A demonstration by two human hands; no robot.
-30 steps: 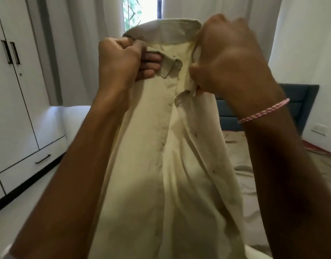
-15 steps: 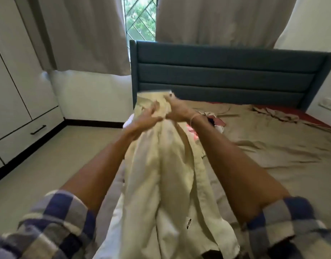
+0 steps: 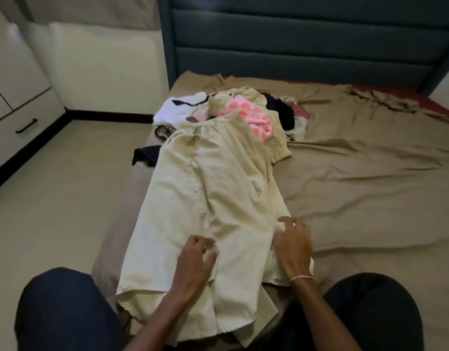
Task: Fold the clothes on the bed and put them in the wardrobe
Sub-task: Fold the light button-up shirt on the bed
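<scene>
The cream shirt (image 3: 218, 198) lay face up and lengthwise on the bed sheet (image 3: 357, 198). Its collar pointed to the headboard (image 3: 294, 34) and its hem lay nearest to the person's knees. A row of buttons ran down the front, but the picture was too soft to tell whether they were fastened.

The left hand (image 3: 196, 257) had its fingers curled and pinched a small fold of the shirt beside the button line. The right hand (image 3: 293, 245) rested with spread, nearly straight fingers on the shirt's right edge and held nothing.

I judged that the step in hand was the flattening of the first garment, before any fold was made. The next move would call for smoothing the creases in the lower front. Then each side should be brought toward the middle with the sleeve tucked in, without pulling the collar out of place.

The collar end touched the pile of unfolded clothes: a pink patterned garment (image 3: 246, 115), a white garment (image 3: 175, 110) and a black garment (image 3: 281, 110). So most of the task was not yet done. The tan sheet was wrinkled, which would make neat folds harder. The white wardrobe (image 3: 15, 97), with a dark drawer handle, stood at the left across the pale floor (image 3: 53, 198).
</scene>
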